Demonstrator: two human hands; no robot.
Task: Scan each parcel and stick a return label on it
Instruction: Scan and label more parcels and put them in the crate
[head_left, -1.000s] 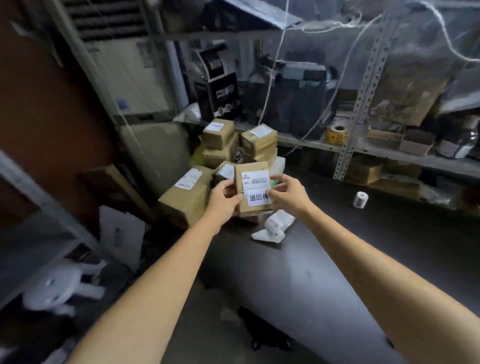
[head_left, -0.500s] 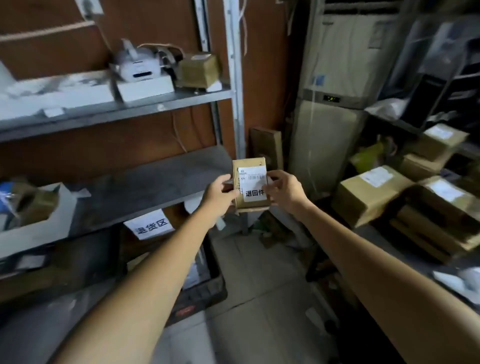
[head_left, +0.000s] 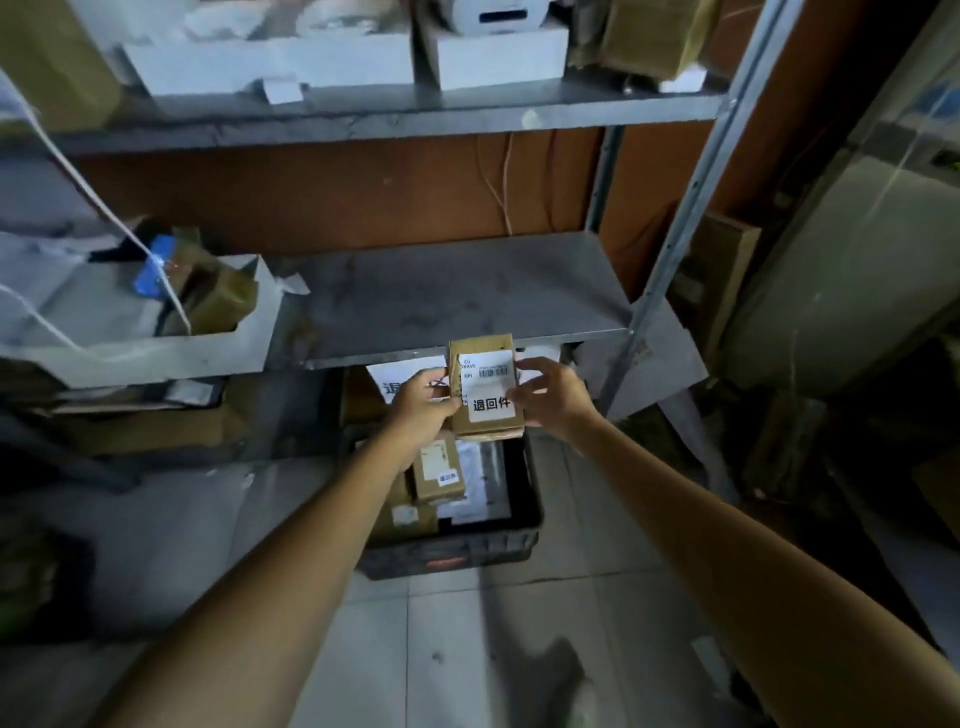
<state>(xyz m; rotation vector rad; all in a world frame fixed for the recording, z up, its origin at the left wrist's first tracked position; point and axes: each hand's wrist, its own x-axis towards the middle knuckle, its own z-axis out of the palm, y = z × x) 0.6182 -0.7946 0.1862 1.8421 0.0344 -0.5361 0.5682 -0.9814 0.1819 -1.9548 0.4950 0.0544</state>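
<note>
The left hand (head_left: 422, 404) grips the left edge of a small cardboard parcel (head_left: 480, 344), fingers curled round it. The right hand (head_left: 551, 399) pinches the right edge, its fingertips against the box side. Held between them, the parcel is upright in the air in front of the lower metal shelf (head_left: 452, 296) and above a black crate (head_left: 447, 560) on the tiled floor.

On its front, a white shipping label (head_left: 488, 366) carries a barcode and small print too blurred to read. Just below it, a white return label (head_left: 491, 404) reads 退回件 in bold black.

The crate holds more cardboard parcels; one (head_left: 438, 470) has a small sticker of the same kind. Behind the hands, a paper sign (head_left: 394, 382) shows the character 退, the rest hidden.
</note>
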